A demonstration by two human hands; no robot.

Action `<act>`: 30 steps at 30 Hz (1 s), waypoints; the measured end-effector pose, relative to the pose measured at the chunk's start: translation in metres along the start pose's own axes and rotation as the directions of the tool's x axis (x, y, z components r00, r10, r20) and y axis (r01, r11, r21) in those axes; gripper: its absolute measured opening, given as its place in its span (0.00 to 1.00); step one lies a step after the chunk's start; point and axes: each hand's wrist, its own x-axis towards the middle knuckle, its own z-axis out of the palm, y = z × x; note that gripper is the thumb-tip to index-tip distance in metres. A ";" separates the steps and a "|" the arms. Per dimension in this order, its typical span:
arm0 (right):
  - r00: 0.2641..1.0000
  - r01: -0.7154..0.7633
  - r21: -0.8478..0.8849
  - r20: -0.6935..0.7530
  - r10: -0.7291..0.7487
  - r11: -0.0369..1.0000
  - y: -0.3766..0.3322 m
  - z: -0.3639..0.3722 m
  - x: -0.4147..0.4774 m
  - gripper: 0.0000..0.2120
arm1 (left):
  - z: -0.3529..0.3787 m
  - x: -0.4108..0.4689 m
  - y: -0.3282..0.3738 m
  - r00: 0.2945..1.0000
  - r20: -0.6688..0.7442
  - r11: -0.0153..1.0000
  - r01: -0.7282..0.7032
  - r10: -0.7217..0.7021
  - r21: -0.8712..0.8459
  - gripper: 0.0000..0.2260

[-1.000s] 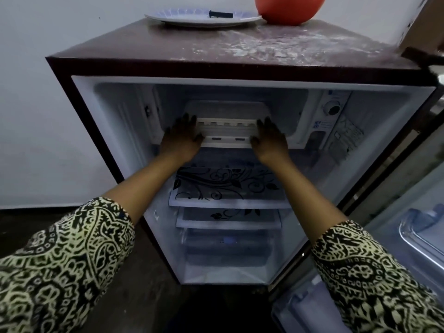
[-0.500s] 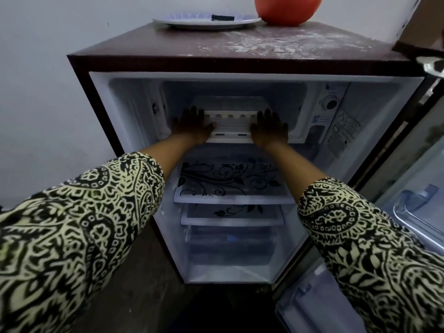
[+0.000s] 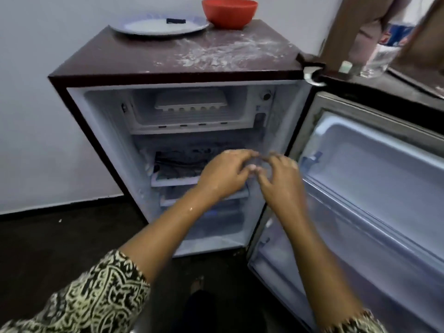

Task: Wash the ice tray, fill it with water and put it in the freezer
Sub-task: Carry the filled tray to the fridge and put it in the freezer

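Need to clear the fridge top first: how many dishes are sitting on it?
2. A pale round plate sits at the back left of the dark brown fridge top; a red-orange round bowl stands just right of it. No others seem hidden.

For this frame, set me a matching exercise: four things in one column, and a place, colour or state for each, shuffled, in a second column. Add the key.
Things
1. ice tray
2. bowl
3. plate
4. fridge door

Place, colour or state
A. swung open, on the right
B. inside the freezer compartment
C. on the fridge top, carrying a small dark object
D. orange-red

Pairs: 1-B, 2-D, 3-C, 4-A
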 end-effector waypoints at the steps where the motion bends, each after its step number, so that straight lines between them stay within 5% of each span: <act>1: 0.999 -0.013 -0.012 -0.051 0.012 1.000 0.009 -0.019 -0.022 0.17 | 0.011 -0.004 0.021 0.995 0.020 0.994 -0.099 0.099 -0.039 0.16; 5: 0.949 -0.208 -0.211 -0.281 0.145 0.955 0.041 -0.085 -0.090 0.13 | 0.053 -0.007 0.098 0.889 0.029 0.889 -0.457 0.457 -0.026 0.21; 10: 0.847 -0.531 -0.460 -0.261 0.463 0.711 0.085 -0.130 -0.126 0.17 | 0.092 -0.003 0.146 0.862 0.273 0.861 -0.480 0.428 0.166 0.26; 13: 0.818 -0.534 -0.571 -0.163 0.551 0.623 0.085 -0.137 -0.133 0.14 | 0.101 -0.012 0.142 0.880 0.205 0.875 -0.461 0.429 0.147 0.26; 21: 0.823 -0.461 -0.582 0.002 0.568 0.670 0.018 -0.129 -0.153 0.17 | 0.068 -0.042 0.120 0.895 0.230 0.901 -0.415 0.382 0.121 0.27; 26: 0.869 -0.382 -0.480 0.104 0.484 0.790 -0.050 -0.098 -0.176 0.29 | 0.032 -0.088 0.088 0.929 0.291 0.950 -0.278 0.228 0.141 0.31; 30: 0.931 -0.250 -0.402 0.150 0.333 0.881 -0.126 -0.083 -0.202 0.30 | -0.008 -0.151 0.059 0.954 0.229 0.981 -0.189 0.195 -0.050 0.26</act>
